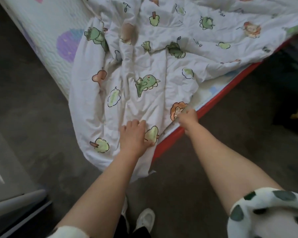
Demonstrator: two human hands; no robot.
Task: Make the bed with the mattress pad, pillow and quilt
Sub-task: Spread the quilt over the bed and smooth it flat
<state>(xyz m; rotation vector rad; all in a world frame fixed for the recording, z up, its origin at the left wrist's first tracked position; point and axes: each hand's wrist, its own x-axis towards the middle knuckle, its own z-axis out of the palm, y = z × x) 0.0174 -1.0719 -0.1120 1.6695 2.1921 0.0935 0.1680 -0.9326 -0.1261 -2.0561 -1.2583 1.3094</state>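
- The mattress pad (46, 31) lies on the bed, bare at the far left. The quilt (144, 83) sits rumpled and skewed over this corner, with its tip hanging off the bed.
- My left hand (133, 134) has its fingers curled into the quilt near that tip, thumb at the hem.
- My right hand (187, 116) is closed round the quilt's edge, beside the red bed frame (213, 102).
- I'd draw both hands evenly apart so the creases run out and the hem lines up with the frame.
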